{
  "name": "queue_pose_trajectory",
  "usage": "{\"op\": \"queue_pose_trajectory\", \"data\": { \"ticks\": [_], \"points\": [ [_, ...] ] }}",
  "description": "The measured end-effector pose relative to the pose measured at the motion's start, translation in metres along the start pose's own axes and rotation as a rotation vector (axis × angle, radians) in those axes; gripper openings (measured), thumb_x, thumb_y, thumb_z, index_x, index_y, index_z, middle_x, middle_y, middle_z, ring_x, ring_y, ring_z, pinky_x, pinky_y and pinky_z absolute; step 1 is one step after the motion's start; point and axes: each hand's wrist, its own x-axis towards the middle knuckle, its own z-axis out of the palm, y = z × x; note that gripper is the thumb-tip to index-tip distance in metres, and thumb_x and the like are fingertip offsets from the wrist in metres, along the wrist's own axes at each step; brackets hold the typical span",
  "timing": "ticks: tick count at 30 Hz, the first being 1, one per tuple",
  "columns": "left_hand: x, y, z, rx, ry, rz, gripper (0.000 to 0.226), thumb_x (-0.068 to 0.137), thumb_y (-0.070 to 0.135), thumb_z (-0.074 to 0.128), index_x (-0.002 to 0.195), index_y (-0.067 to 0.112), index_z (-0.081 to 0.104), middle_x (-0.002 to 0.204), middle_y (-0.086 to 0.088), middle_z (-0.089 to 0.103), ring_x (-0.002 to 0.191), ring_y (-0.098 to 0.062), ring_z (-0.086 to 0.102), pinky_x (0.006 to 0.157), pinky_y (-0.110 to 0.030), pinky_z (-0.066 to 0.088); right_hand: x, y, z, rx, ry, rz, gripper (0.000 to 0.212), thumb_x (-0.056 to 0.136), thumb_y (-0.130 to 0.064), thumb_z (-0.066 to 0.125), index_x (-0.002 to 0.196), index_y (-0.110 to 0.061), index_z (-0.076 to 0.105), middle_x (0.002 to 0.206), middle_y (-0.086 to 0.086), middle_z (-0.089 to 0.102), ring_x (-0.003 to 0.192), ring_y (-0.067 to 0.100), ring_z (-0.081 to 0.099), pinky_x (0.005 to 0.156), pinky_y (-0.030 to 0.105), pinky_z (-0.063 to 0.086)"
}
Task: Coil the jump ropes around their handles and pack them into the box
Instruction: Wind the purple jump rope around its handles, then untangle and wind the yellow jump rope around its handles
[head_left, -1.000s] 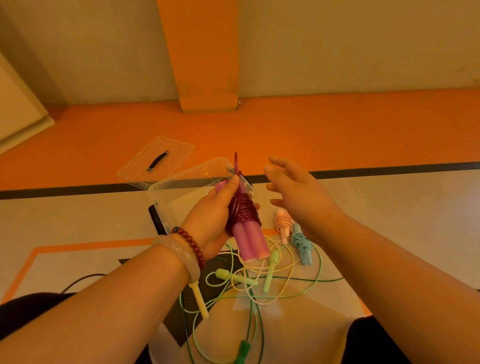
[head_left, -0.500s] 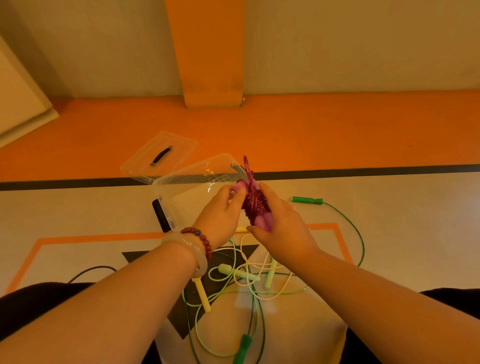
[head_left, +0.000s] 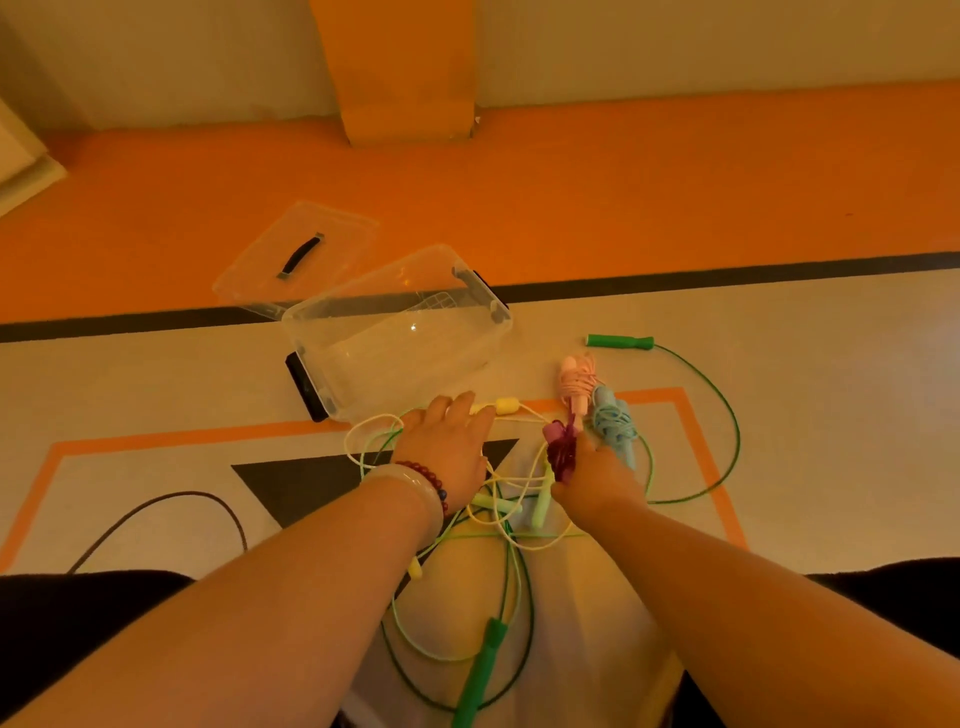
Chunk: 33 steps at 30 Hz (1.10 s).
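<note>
My right hand grips the coiled purple jump rope low over the floor, just beside the coiled pink rope and the coiled blue rope. My left hand reaches forward with fingers straight over the loose yellow rope, its fingertips near the yellow handle. The clear plastic box stands open beyond my left hand with nothing visible inside. Loose pale green and yellow ropes lie tangled between my arms. A dark green rope has one handle far right and another near my lap.
The clear lid with a black handle lies behind the box on the orange floor. A dark cable curves on the floor at the left. An orange pillar stands against the back wall. My dark-clothed legs are at both bottom corners.
Both hands were raised, wrapping the purple rope. Now my right hand has brought the coiled purple rope down next to the pink and blue coils, and my left hand has let go and dropped toward the yellow rope.
</note>
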Motion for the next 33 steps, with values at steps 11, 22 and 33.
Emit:
{"op": "queue_pose_trajectory", "data": {
  "ticks": [11, 22, 33],
  "points": [
    [0.053, -0.006, 0.055, -0.103, -0.063, -0.071, 0.058, 0.097, 0.036, 0.042, 0.15, 0.025, 0.02, 0.156, -0.003, 0.019, 0.142, -0.028, 0.018, 0.111, -0.044, 0.024, 0.07, 0.003, 0.049, -0.279, -0.061, -0.06, 0.071, 0.097, -0.043, 0.044, 0.153, -0.031, 0.002, 0.139, 0.015, 0.037, 0.124, 0.035, 0.044, 0.088, 0.041, 0.046],
    [0.078, -0.031, 0.086, -0.203, -0.087, -0.226, 0.055, 0.098, 0.035, 0.04, 0.149, 0.023, 0.022, 0.156, -0.002, 0.02, 0.143, -0.024, 0.017, 0.112, -0.041, 0.022, 0.161, -0.008, 0.041, -0.255, 0.044, -0.007, 0.066, 0.1, -0.04, 0.04, 0.153, -0.032, 0.002, 0.155, 0.016, 0.016, 0.14, 0.038, 0.021, 0.106, 0.049, 0.032],
    [0.077, -0.026, 0.09, -0.224, -0.094, -0.219, 0.058, 0.097, 0.035, 0.043, 0.15, 0.023, 0.021, 0.156, -0.003, 0.022, 0.142, -0.026, 0.019, 0.112, -0.042, 0.023, 0.145, 0.002, 0.062, -0.315, 0.021, -0.085, 0.061, 0.097, -0.028, 0.042, 0.151, -0.027, 0.015, 0.156, 0.009, 0.016, 0.143, 0.034, 0.014, 0.109, 0.047, 0.028]
  ]
}}
